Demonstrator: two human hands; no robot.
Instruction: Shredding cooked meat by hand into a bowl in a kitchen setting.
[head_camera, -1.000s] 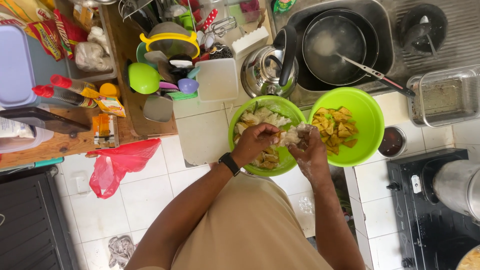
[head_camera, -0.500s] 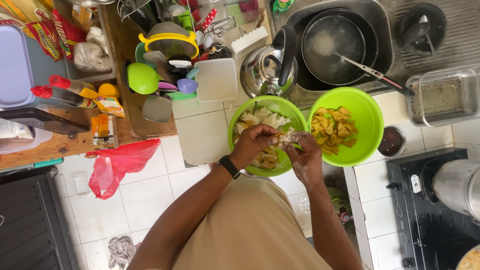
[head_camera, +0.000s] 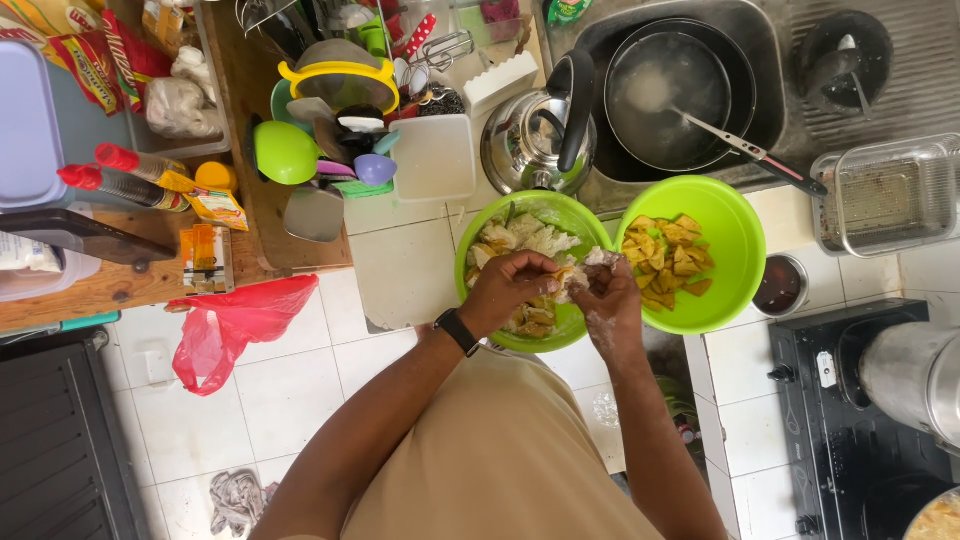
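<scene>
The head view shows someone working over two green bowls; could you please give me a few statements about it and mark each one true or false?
1. Both hands, the left hand and the right hand, are over the left green bowl. True.
2. The right green bowl is empty. False: it holds yellow-orange fried pieces.
3. A watch sits on the left wrist. True.
4. A blue plastic bag hangs from the wooden shelf. False: the bag is red.
5. A metal kettle stands just beyond the left green bowl. True.
6. The dark pan in the sink is dry. False: it holds cloudy liquid.
</scene>
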